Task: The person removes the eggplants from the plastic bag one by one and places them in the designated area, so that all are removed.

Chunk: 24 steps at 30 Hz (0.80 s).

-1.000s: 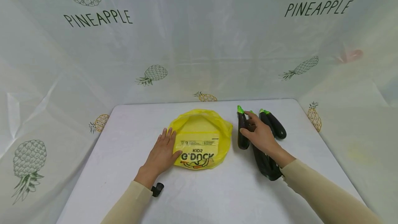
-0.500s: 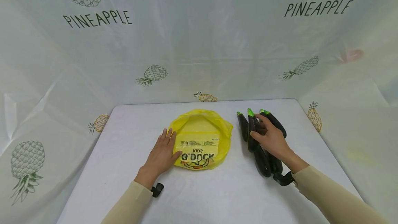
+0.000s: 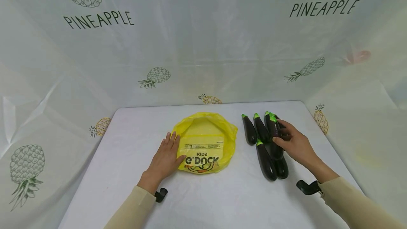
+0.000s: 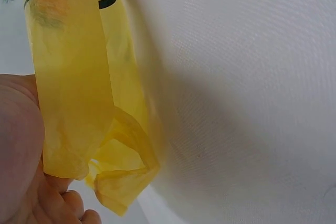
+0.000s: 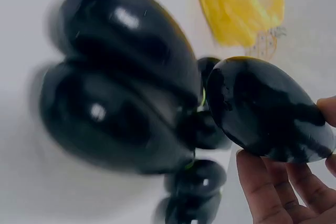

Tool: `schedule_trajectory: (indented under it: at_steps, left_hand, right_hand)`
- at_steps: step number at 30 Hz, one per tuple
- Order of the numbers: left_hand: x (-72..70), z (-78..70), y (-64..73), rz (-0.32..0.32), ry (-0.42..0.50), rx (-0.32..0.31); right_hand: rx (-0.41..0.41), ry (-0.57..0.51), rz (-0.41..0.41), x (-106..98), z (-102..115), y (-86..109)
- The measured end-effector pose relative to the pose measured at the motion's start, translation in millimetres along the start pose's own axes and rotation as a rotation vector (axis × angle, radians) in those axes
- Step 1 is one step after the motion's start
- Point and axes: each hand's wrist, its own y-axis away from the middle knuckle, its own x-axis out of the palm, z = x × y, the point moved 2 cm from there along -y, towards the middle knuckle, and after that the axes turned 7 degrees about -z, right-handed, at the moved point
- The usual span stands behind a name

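In the head view, my left hand (image 3: 165, 156) lies with straight fingers along the left edge of a yellow plastic bag (image 3: 203, 147) whose mouth gapes toward the far side. Close up, the bag's thin film (image 4: 73, 93) covers part of that hand. My right hand (image 3: 297, 146) pinches a dark, glossy eggplant (image 3: 276, 142) with a green stem end, thumb on one side and fingers on the other. This eggplant is held over several others, among them a far left one (image 3: 249, 130) and a near one (image 3: 266, 165). In the right wrist view, the held eggplant (image 5: 268, 111) appears apart from the rest.
Everything rests on a white table (image 3: 108, 172). A pale curtain (image 3: 203, 38) printed with pineapples surrounds its back and sides. Black devices (image 3: 308, 187) are strapped at both wrists, below the beige sleeves (image 3: 356, 200).
My right hand has moved rightward with the held eggplant, from over the leftmost eggplant past its neighbours. More of the eggplants lying beneath now show. My left hand and the bag have stayed put.
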Motion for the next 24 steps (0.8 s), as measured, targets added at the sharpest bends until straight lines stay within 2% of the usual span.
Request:
schedule_trajectory:
  at_steps: [7, 14, 24]
  left_hand:
    - [1.4, 0.4, -0.1, -0.005, 0.004, -0.003]
    - [2.4, 0.8, -0.2, -0.002, 0.006, -0.007]
    - [1.9, 0.6, -0.2, 0.004, 0.012, -0.008]
  right_hand:
    - [0.031, 0.068, 0.016, -18, -18, 6.5]
    - [0.046, 0.134, 0.064, -32, -44, 12.7]
    - [0.07, 0.16, 0.15, -29, -68, 23.4]
